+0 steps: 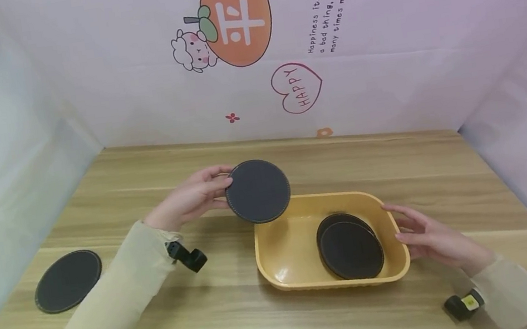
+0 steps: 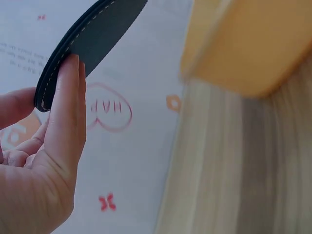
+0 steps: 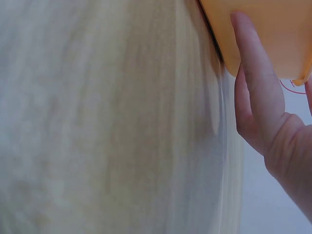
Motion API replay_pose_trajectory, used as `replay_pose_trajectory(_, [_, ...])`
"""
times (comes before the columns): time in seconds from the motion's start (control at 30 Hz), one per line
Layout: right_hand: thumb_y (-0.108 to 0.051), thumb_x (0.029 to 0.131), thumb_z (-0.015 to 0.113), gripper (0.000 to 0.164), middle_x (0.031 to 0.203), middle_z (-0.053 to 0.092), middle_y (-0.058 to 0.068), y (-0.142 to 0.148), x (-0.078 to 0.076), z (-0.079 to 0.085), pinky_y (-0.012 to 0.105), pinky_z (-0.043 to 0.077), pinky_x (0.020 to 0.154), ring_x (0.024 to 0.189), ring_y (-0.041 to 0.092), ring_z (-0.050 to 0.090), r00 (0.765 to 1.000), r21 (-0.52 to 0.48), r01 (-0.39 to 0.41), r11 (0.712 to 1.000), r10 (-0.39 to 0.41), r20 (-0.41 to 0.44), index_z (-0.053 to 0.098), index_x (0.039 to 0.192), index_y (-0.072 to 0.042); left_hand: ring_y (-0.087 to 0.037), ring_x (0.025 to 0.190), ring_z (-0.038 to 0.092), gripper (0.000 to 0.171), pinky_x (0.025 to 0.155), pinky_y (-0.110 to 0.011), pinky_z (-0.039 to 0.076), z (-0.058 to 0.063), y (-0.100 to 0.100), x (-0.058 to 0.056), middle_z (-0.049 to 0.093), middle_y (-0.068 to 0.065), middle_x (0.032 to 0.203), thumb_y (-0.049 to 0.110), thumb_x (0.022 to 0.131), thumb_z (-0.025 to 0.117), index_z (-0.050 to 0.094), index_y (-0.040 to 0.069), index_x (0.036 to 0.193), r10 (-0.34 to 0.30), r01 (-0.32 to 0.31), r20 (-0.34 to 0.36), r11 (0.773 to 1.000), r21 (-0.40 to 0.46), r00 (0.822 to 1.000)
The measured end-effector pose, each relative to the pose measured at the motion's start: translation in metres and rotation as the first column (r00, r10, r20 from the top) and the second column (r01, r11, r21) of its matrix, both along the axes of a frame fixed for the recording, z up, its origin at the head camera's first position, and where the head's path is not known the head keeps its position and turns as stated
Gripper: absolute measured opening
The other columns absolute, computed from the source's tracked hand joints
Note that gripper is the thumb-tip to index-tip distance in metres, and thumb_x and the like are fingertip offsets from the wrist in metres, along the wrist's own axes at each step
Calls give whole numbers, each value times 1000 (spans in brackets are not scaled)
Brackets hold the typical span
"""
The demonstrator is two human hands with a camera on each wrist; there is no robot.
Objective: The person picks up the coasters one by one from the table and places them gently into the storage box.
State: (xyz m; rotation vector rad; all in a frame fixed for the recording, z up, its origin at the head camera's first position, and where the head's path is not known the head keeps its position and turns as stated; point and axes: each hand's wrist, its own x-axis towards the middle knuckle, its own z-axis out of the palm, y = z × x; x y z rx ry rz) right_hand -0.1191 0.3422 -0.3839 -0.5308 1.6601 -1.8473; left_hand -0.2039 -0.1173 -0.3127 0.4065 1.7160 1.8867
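My left hand (image 1: 197, 196) pinches a round black coaster (image 1: 258, 191) with a stitched edge, above the back left corner of a yellow plastic bin (image 1: 290, 284). In the left wrist view the thumb and fingers (image 2: 68, 92) lie on opposite faces of the coaster (image 2: 105, 36). My right hand (image 1: 436, 241) rests against the bin's right end. In the right wrist view its extended fingers (image 3: 258, 63) touch the outer wall of the bin (image 3: 287, 39). Inside the bin, toward its right side, black coasters (image 1: 351, 250) overlap; at least two show.
Another black coaster (image 1: 68, 280) lies on the wood-grain table (image 1: 216, 328) at the left, beside my left forearm. A white printed sheet (image 1: 145, 80) stands behind the table, and white sheets rise at both sides.
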Motion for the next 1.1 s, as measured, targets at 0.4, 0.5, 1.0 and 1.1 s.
replay_pose_trajectory(0.4, [4, 99, 37, 58, 132, 49, -8, 1, 0, 0, 44, 54, 83, 113, 20, 60, 1000, -23, -6, 1000, 6, 4, 30, 145, -29, -11, 89, 62, 41, 85, -38, 54, 15, 74, -7, 56, -12, 118, 2, 99, 40, 32, -6, 138, -71, 71, 10, 997, -19, 997])
replay_pose_trajectory(0.5, [4, 99, 37, 57, 132, 49, -9, 3, 2, -1, 44, 55, 82, 113, 20, 60, 1000, -19, -5, 1000, 5, 5, 31, 145, -30, -15, 94, 61, 40, 91, -44, 52, 13, 91, -8, 52, -22, 128, 2, 99, 40, 33, -6, 138, -96, 96, 21, 995, -21, 995])
replay_pose_trajectory(1.0, [4, 99, 38, 59, 132, 48, -10, 1, 1, 1, 44, 54, 84, 113, 18, 60, 1000, 7, 5, 1000, -5, -1, 30, 144, -33, -18, 91, 61, 40, 83, -37, 56, -8, 147, -6, 49, -23, 135, 3, 99, 45, 38, -2, 138, -210, 218, 81, 970, -103, 974])
replay_pose_trajectory(1.1, [3, 99, 38, 58, 130, 49, -10, 1, 0, 1, 44, 55, 83, 112, 18, 60, 1000, 25, 11, 1000, -11, -8, 33, 142, -35, -18, 92, 60, 39, 79, -35, 56, -16, 153, -5, 50, -21, 135, 3, 98, 46, 40, -1, 137, -217, 231, 110, 965, -127, 970])
